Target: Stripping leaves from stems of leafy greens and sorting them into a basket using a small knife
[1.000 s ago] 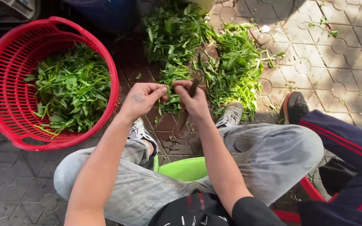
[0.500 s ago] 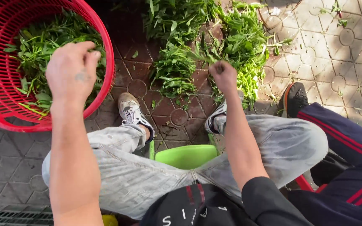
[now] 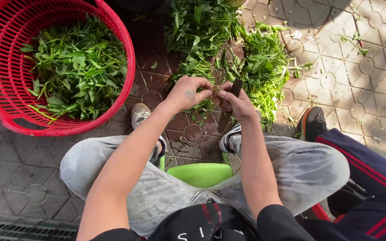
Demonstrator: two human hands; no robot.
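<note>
Greens stem (image 3: 211,94): pinched between left hand (image 3: 188,93) and right hand (image 3: 237,105), above the pile (image 3: 255,62) on the paving. Right grip also closed on a knife (image 3: 228,109). Step, by judgement: trimming; next calls for dropping leaves into the red basket (image 3: 5,67).

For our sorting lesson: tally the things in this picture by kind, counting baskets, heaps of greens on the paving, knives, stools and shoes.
Red basket: 1
Heaps of greens on the paving: 1
Knife: 1
Green stool: 1
Shoes: 3
Total: 7
</note>
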